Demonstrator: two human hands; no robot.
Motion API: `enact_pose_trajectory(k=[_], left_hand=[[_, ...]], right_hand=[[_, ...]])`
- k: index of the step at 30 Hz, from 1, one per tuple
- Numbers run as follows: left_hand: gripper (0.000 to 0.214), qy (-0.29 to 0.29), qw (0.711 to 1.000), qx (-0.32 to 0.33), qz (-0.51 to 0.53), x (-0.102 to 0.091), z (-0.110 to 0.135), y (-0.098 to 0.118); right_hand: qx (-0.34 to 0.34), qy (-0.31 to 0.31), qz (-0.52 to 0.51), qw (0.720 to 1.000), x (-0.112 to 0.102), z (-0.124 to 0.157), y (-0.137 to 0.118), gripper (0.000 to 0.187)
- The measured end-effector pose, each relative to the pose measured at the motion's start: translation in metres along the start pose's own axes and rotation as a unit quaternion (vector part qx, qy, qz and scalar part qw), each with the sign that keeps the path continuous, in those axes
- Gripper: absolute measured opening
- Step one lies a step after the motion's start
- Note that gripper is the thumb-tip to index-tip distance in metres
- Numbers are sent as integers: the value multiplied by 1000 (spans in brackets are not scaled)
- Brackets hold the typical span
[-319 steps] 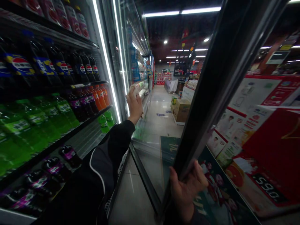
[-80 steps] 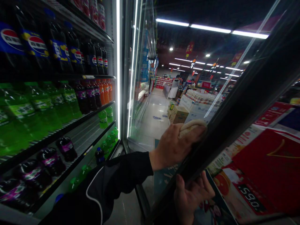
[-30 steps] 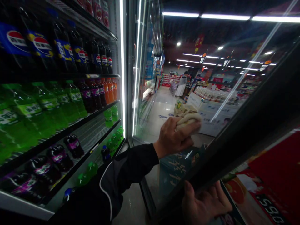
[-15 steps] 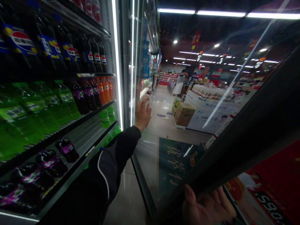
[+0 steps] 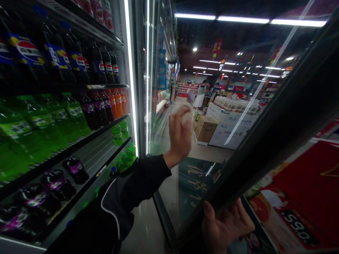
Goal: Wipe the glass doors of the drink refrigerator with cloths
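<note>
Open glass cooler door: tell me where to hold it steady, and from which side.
Grip the dark frame bar low down, coming round its free edge from the right, where the right hand wraps it. The bar is narrow; the flat glass pane gives no hold.

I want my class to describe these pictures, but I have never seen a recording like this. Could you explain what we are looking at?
There is no machine here. A person wears a camera on the head, so you look forward and down at their own two hands. They stand at an open drinks fridge in a shop. The left hand presses a pale, blurred cloth against the glass door. The right hand has its grip on the door's dark frame. The shelves carry cola bottles and green bottles.
</note>
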State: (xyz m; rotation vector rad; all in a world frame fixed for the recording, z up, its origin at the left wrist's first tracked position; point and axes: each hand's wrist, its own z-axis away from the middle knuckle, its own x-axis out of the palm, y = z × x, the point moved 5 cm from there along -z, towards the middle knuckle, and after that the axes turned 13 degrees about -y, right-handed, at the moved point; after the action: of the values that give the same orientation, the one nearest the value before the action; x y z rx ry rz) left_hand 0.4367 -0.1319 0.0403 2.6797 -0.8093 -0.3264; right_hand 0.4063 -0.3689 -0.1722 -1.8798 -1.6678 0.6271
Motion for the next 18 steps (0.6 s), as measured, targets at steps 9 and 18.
enact_pose_trajectory(k=[9, 18], left_hand=[[38, -58, 965, 242, -86, 16, 36, 64], [37, -2, 986, 101, -131, 1, -2, -46]], right_hand=[[-12, 20, 28, 999, 0, 6, 8, 98], [-27, 65, 16, 997, -4, 6, 2, 95]])
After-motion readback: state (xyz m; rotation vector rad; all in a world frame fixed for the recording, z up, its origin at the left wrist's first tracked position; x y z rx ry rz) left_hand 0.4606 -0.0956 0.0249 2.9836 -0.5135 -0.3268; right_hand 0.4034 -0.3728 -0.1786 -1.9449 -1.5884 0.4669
